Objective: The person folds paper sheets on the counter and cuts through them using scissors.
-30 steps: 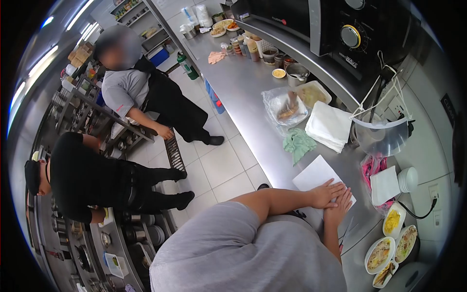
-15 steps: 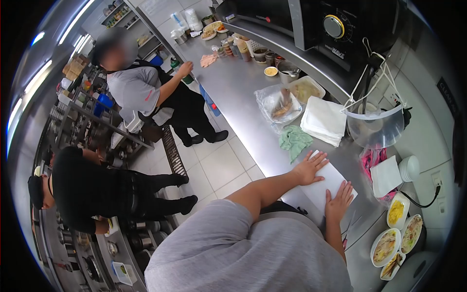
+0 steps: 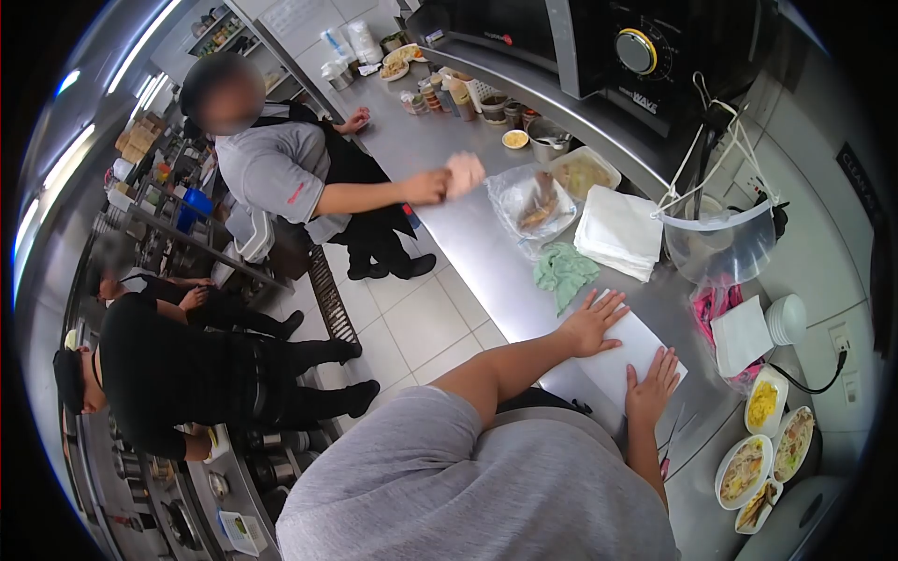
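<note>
A white sheet [image 3: 617, 360], which looks like paper, lies on the steel counter before me. My left hand [image 3: 596, 324] rests flat on its upper part, fingers spread. Lower down, my right hand [image 3: 652, 385] presses flat on the same sheet with its fingers stretched out. Beside my right wrist is a thin tool with a pink handle [image 3: 665, 466], partly hidden by my arm. A crumpled green cloth [image 3: 565, 271] lies just beyond my left hand, next to a stack of folded white sheets or cloths [image 3: 619, 232].
A clear plastic bag with food [image 3: 535, 210] and a clear tub [image 3: 720, 245] stand along the counter. Bowls of food [image 3: 745, 470] sit at the right, under the wall socket. A microwave [image 3: 645, 56] is overhead. A co-worker [image 3: 276, 173] leans over the counter's far part, holding a pink cloth [image 3: 465, 175].
My hands and the white sheet have stayed in place. The co-worker in grey has picked up the pink cloth and reaches over the counter. Another person has come into view at the left.
</note>
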Demonstrator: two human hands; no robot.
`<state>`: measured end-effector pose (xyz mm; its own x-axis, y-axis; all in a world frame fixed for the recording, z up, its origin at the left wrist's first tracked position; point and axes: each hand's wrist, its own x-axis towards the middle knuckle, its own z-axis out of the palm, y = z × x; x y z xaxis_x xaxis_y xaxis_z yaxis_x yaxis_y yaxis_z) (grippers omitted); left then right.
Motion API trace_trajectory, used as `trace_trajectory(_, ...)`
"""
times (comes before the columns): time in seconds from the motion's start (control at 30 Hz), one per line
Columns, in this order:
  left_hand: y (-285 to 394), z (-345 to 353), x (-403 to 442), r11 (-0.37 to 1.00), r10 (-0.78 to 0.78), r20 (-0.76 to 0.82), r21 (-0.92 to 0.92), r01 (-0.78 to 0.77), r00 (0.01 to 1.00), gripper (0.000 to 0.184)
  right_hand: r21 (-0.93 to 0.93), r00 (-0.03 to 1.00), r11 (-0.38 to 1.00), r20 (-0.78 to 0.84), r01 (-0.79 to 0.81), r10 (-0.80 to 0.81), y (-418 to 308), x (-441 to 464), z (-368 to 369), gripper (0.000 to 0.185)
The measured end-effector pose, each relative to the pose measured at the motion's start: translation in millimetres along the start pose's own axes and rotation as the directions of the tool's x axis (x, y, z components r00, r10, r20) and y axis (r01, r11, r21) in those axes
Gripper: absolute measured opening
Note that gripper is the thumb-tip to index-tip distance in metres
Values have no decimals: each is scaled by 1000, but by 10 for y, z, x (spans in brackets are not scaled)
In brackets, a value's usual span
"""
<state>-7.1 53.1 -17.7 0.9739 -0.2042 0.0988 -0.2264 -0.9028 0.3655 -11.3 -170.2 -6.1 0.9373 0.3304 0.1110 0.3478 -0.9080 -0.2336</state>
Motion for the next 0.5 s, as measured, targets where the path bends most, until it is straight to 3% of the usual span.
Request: trace_trajectory(0.5,3,-5,2,1000,-2,4,-1,2,1000,75,13,1000,1000,3,-10,10,4,0,14,75)
